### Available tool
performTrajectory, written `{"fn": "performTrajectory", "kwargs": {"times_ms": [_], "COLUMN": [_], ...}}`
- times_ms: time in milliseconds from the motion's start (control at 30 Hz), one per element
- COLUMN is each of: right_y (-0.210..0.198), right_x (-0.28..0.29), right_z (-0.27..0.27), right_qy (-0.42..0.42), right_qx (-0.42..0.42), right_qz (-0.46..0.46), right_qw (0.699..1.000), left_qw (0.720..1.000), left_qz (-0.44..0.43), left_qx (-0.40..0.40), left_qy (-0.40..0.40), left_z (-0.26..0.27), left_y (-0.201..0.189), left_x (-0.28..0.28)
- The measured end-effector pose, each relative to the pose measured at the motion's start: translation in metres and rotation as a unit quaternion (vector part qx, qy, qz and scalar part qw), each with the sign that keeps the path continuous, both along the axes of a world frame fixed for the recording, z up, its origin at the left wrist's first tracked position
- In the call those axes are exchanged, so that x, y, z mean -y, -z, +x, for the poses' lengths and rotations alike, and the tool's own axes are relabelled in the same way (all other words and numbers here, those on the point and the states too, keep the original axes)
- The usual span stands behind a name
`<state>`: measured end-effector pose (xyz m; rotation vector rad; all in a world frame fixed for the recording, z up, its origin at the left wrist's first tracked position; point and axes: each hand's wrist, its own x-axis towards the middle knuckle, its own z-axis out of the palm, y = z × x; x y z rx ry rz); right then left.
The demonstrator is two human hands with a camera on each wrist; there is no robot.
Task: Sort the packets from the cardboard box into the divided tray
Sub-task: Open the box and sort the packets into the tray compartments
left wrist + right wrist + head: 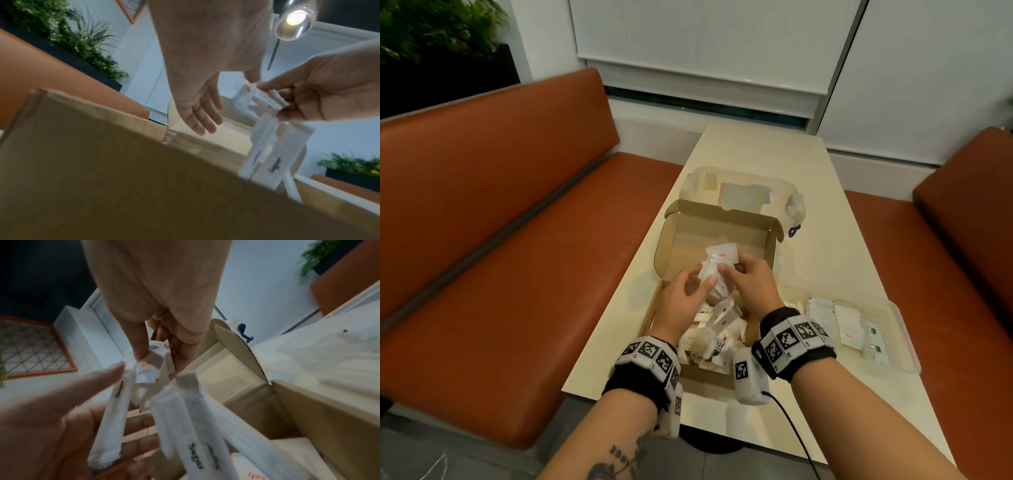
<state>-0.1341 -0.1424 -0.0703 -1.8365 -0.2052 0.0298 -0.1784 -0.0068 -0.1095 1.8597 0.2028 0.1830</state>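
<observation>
Right hand [748,279]: we pinch a bunch of white paper packets [717,263] above the open brown cardboard box [722,226]
Left hand [683,298]: fingers relaxed, thumb touching the bunch
Clear divided plastic tray [897,337]: at 3 o'clock of the box

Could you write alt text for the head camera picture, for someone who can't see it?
Over an open cardboard box of white packets, a person's right hand grips a bunch of packets while the left hand reaches in beside it. A clear divided tray, partly filled, sits on the table to the right.
</observation>
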Motion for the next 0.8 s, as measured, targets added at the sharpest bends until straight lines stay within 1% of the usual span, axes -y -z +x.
{"fn": "performTrajectory", "kwargs": {"times_ms": [100,200,333,433,533,600,667,733,800], "right_y": [0.003,0.004,0.002,0.007,0.017,0.024,0.028,0.03,0.026], "right_x": [0.002,0.003,0.006,0.011,0.018,0.023,0.028,0.032,0.034], "right_z": [0.002,0.002,0.009,0.009,0.002,-0.005,-0.011,-0.015,-0.018], "right_qy": [0.005,0.007,0.031,0.043,0.055,0.054,0.039,0.02,0.011], "right_qx": [-0.017,-0.018,-0.023,-0.042,-0.083,-0.119,-0.146,-0.158,-0.154], "right_qz": [0.0,-0.003,0.012,0.022,0.051,0.072,0.083,0.089,0.088], "right_qw": [1.0,1.0,0.999,0.998,0.994,0.989,0.985,0.983,0.984], "left_qw": [1.0,1.0,0.999,0.999,1.0,0.998,0.989,0.97,0.946], "left_qz": [0.006,-0.012,-0.03,-0.031,-0.015,-0.047,-0.097,-0.166,-0.253], "left_qx": [0.008,0.015,0.021,0.018,0.003,-0.03,-0.074,-0.115,-0.146], "left_qy": [-0.004,-0.002,0.017,0.017,0.021,0.041,0.089,0.134,0.139], "left_z": [-0.003,-0.004,-0.002,-0.001,-0.002,-0.001,0.003,0.006,0.009], "left_y": [-0.001,-0.003,-0.007,-0.005,-0.002,-0.002,-0.004,-0.009,-0.012], "left_x": [0.006,0.007,0.008,0.009,0.011,0.014,0.018,0.026,0.035]}}
